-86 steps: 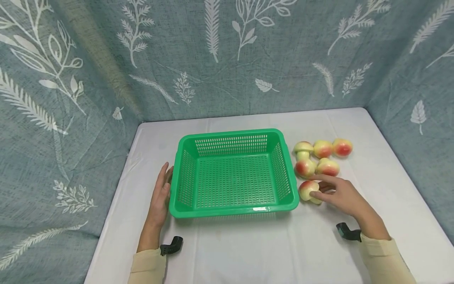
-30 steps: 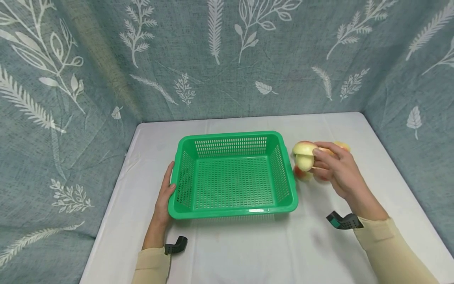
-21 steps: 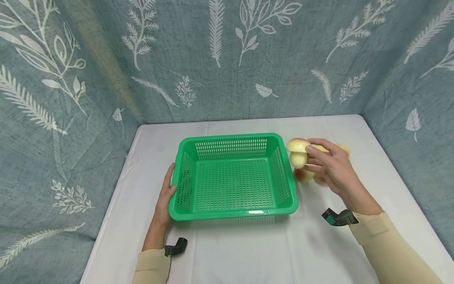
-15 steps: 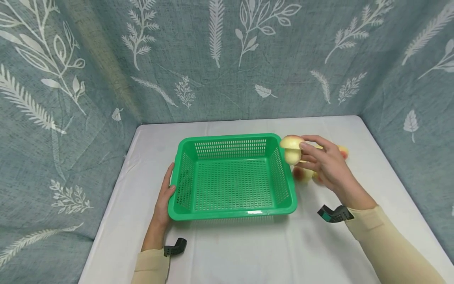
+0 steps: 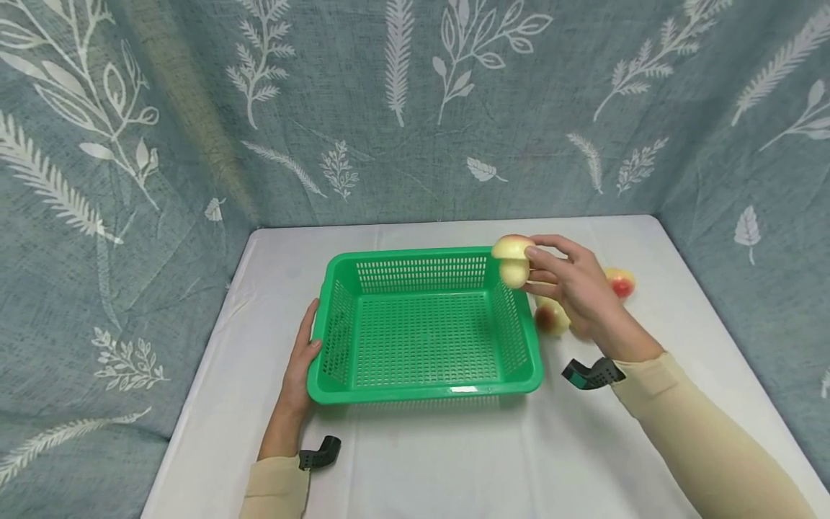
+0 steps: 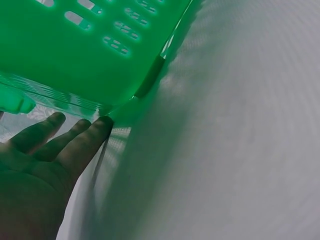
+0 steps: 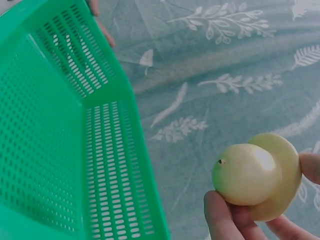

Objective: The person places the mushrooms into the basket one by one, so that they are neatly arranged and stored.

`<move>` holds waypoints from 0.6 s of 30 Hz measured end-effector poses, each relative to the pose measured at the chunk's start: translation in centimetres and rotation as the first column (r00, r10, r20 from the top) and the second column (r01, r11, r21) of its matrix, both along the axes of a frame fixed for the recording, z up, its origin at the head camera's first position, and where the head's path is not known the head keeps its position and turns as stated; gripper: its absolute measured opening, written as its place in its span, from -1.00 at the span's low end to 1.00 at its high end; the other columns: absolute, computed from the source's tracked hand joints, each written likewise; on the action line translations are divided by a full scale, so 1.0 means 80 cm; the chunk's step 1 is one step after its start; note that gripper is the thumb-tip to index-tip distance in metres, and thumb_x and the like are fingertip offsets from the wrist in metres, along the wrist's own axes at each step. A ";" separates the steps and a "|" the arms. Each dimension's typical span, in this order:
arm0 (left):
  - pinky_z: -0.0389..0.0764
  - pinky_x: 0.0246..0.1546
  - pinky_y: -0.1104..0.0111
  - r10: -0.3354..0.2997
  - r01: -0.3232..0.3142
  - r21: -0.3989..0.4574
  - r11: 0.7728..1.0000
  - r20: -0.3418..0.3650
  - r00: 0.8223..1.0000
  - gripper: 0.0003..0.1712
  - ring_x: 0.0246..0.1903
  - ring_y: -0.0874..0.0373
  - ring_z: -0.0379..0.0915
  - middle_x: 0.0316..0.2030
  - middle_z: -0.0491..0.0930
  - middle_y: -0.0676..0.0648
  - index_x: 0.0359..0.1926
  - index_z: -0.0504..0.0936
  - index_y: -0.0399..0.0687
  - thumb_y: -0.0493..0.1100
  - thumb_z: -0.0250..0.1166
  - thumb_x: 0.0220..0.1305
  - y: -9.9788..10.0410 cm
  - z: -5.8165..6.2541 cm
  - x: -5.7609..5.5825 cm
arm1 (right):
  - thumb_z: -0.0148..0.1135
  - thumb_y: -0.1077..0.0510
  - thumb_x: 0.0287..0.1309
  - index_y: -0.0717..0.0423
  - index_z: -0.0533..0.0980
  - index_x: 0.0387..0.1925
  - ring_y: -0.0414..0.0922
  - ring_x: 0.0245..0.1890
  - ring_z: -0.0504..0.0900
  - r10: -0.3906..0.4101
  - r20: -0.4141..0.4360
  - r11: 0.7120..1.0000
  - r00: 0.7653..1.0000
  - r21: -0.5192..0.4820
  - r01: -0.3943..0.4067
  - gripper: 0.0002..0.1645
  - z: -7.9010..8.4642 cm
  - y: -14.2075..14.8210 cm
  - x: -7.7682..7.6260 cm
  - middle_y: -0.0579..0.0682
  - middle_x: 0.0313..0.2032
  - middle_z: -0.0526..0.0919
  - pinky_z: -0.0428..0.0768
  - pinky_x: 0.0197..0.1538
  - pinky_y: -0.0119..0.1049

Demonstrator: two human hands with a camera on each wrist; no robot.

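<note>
1) Right hand [image 5: 573, 285]: thumb and fingers pinch one toy mushroom [image 5: 514, 261], cap upward and stem downward
2) Held mushroom position: raised, in front of the far right corner of the green basket [image 5: 424, 393] as seen from the head; the right wrist view shows it apart from the rim
3) Left hand [image 5: 300, 367]: fingers extended along the basket's left outer wall, thumb at the rim
4) Remaining mushrooms: a red-and-yellow one [image 5: 551, 317] lies just beside the basket's right wall; another [image 5: 620, 283] lies farther right; others are partly hidden by the right hand
5) Support surface: white cloth [image 5: 428, 461], with a blue-grey leaf-patterned curtain [image 5: 402, 173] behind
</note>
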State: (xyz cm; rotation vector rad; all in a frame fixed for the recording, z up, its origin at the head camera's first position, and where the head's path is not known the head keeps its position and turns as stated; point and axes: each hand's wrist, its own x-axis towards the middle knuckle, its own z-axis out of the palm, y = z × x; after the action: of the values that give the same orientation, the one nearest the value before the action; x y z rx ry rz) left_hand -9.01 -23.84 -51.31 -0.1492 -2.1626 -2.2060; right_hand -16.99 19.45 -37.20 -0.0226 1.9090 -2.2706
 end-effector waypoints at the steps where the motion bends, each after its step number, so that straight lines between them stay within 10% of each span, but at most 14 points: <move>1: -0.18 0.58 -0.09 0.002 -0.002 -0.005 1.000 0.000 1.000 -0.20 0.70 0.05 -0.34 0.74 -0.14 0.06 0.80 -0.10 0.16 -0.13 -0.23 0.61 0.000 0.000 0.000 | 0.37 0.13 0.52 0.18 0.54 0.22 -0.04 -0.23 0.80 0.001 0.002 1.000 1.000 0.001 -0.001 -0.62 0.000 -0.002 -0.001 0.06 -0.13 0.77 0.77 -0.03 -0.12; 18: -0.23 0.58 -0.14 0.005 -0.005 -0.001 1.000 -0.012 1.000 -0.17 0.70 0.02 -0.34 0.74 -0.14 0.04 0.79 -0.10 0.13 -0.12 -0.18 0.59 -0.001 -0.003 -0.002 | 0.32 0.09 0.55 0.23 0.45 0.39 -0.04 -0.24 0.80 0.050 0.016 0.998 0.999 0.033 -0.051 -0.46 -0.008 -0.051 -0.027 0.11 -0.12 0.73 0.74 0.08 0.04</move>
State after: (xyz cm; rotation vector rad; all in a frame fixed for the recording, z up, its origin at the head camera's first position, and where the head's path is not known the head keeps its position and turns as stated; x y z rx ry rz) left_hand -9.14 -23.93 -51.55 -0.1572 -2.1562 -2.1954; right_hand -19.12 15.39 -37.83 -0.0483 1.9159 -2.2003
